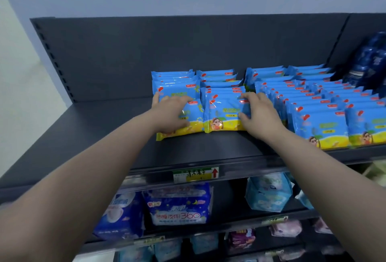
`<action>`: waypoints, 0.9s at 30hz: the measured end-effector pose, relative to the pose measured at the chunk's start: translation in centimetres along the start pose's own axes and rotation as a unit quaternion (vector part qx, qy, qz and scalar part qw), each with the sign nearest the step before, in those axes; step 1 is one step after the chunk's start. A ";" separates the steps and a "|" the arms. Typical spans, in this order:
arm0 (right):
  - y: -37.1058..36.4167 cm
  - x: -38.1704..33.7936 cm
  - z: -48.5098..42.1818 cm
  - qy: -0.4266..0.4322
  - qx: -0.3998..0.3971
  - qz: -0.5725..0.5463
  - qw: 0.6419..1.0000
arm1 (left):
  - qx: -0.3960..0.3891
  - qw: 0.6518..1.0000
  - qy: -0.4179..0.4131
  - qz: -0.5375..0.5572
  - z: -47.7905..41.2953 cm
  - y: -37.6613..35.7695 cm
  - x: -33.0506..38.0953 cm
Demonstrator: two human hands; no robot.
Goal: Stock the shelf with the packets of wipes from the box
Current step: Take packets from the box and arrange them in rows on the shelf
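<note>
Two wipes packets at the front of short rows are in hand on the top shelf (100, 136). The left hand (170, 113) holds the left front packet (193, 124), fingers curled over its top edge, thumb on its face; the right hand (258, 111) pinches the right front packet (224, 113) likewise. Placing looks nearly done; next comes release and more stock from the box, which is out of view. Bare shelf lies open leftward and toward the front lip (240, 164); full rows (321, 119) crowd the right hand.

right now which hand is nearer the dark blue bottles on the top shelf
Right. The right hand grips a blue and yellow wipes packet left of the dark blue bottles; the left hand grips another packet further left.
</note>
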State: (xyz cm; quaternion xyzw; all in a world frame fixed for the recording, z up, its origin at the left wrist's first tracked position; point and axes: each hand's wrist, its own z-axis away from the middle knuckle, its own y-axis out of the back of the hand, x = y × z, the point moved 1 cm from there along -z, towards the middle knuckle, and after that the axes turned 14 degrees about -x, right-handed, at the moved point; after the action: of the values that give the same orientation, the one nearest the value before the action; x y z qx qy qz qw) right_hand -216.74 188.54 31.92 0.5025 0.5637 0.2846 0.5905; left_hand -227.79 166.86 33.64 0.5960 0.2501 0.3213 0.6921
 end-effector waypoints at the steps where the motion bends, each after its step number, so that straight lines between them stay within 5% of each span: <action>1: 0.0 -0.1 0.1 -0.004 0.011 0.019 1.000 | 0.011 1.000 0.000 -0.005 0.1 -0.1 0.1; 11: 0.9 0.0 3.9 0.069 0.053 0.068 0.994 | 0.144 0.987 -0.072 0.021 1.5 -1.3 5.8; 17: 5.0 3.5 9.6 0.105 0.111 0.078 0.985 | 0.272 0.943 -0.187 0.047 2.4 -1.0 15.0; 27: 11.1 19.9 25.1 -0.053 0.116 0.102 0.987 | 0.191 0.929 -0.302 0.092 2.5 -3.7 35.6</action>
State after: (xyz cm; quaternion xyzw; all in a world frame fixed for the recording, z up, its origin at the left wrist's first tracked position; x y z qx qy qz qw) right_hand -186.21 203.36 30.99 0.6368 0.5071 0.2487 0.5249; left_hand -201.66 191.34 31.73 0.8062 0.0299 0.1340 0.5755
